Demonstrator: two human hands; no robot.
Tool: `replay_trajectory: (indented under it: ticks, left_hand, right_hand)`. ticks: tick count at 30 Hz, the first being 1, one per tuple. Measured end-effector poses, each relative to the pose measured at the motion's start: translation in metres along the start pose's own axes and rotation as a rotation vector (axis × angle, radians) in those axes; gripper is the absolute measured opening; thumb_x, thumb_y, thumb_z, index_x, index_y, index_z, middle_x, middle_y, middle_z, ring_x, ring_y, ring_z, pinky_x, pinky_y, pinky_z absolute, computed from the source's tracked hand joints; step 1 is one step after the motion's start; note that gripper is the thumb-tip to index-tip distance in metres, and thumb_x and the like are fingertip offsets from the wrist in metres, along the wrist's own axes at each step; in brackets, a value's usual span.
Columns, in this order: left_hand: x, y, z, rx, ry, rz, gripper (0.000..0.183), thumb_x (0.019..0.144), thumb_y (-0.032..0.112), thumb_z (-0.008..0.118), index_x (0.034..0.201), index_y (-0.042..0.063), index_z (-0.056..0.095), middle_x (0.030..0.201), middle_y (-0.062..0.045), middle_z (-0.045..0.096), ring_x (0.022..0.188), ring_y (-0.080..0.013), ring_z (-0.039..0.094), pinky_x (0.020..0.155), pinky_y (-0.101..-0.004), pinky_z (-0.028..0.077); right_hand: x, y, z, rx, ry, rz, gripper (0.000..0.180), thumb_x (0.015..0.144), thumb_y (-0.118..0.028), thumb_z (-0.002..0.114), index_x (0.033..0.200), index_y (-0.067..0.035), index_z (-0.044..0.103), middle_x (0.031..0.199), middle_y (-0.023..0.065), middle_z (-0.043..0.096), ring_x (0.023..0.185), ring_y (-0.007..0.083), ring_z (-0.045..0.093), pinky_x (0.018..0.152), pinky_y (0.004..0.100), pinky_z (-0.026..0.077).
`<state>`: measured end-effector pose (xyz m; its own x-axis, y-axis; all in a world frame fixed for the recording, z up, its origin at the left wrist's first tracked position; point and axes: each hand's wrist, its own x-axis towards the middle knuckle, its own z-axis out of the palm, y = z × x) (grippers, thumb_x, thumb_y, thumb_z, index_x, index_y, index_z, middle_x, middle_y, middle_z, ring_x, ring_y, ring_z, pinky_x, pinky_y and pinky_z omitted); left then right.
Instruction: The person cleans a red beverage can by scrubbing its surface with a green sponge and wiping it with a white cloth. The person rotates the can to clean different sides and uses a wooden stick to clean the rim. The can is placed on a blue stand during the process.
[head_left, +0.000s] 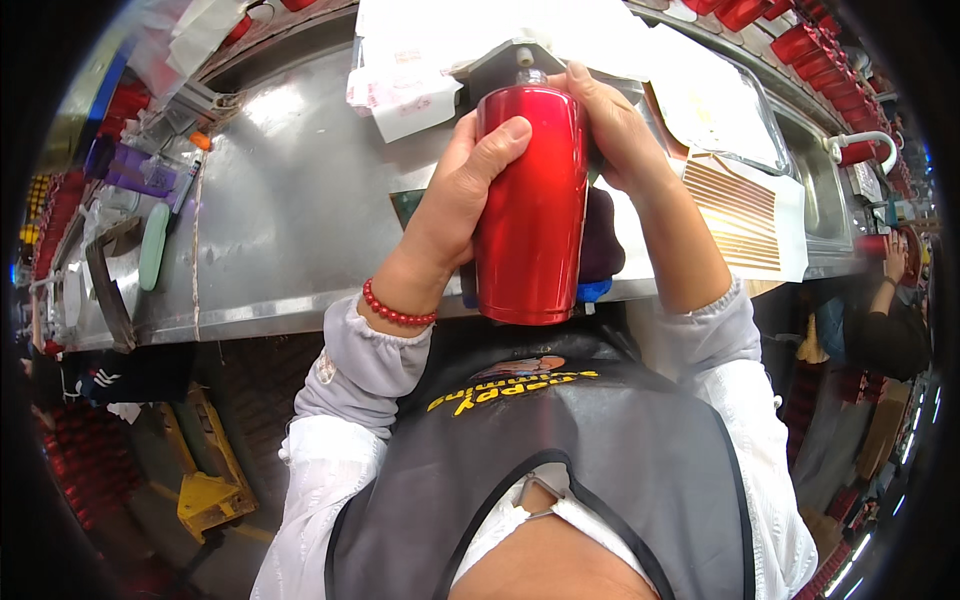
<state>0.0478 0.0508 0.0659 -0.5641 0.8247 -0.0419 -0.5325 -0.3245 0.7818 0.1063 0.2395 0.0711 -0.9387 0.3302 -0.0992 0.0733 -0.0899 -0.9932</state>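
A glossy red tapered tumbler (531, 210) lies before me, its wide end towards my apron and its far end near a small pale nozzle (524, 56). My left hand (469, 169) grips its left side, thumb on top, with a red bead bracelet at the wrist. My right hand (611, 124) rests against the far right edge of the tumbler, thumb and fingers by its far end; how firmly it holds is partly hidden. Beneath, at the right, shows a dark cloth (602, 236). A sheet with gold strips (731, 214) lies right of my right forearm.
The steel bench (300, 202) carries white papers (412, 97), a green-handled tool (154, 246) and a purple container (139, 169). A sink (817, 176) with a white faucet (870, 141) is at right. Red cups line both sides. A co-worker's hand (895, 257) shows far right; a yellow pallet jack (214, 499) stands lower left.
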Motion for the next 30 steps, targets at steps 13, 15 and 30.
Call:
replay_trajectory:
  ticks: [13,15,30]
  left_hand:
    - [0.027,-0.012,-0.018,-0.051,0.011,-0.033,0.047,0.109,0.038,0.046,0.131,-0.001,0.058,0.119,-0.016,0.070,0.101,-0.0255,0.071,0.090,-0.0375,0.059]
    - [0.038,-0.015,-0.025,-0.079,-0.041,-0.026,0.046,0.109,0.038,0.045,0.128,-0.001,0.060,0.117,-0.016,0.071,0.100,-0.0254,0.072,0.089,-0.0370,0.059]
    - [-0.026,-0.025,-0.002,0.679,0.154,0.352,0.096,0.098,0.053,0.062,0.157,-0.009,0.018,0.153,-0.022,0.039,0.137,-0.0282,0.045,0.115,-0.0399,0.035]
  right_hand:
    - [-0.028,-0.006,-0.166,-0.818,0.015,-0.462,0.032,0.103,-0.012,0.055,0.133,-0.010,0.065,0.128,0.0054,0.065,0.111,0.0151,0.062,0.090,0.0288,0.053]
    - [-0.053,0.001,-0.223,-1.264,0.135,-0.452,0.032,0.102,-0.013,0.059,0.132,-0.012,0.067,0.132,0.0065,0.062,0.118,0.0212,0.062,0.100,0.0326,0.051]
    - [-0.066,0.019,-0.247,-0.909,0.256,-0.247,0.013,0.092,-0.007,0.072,0.093,0.002,0.062,0.111,0.0087,0.062,0.105,0.0201,0.060,0.092,0.0291,0.046]
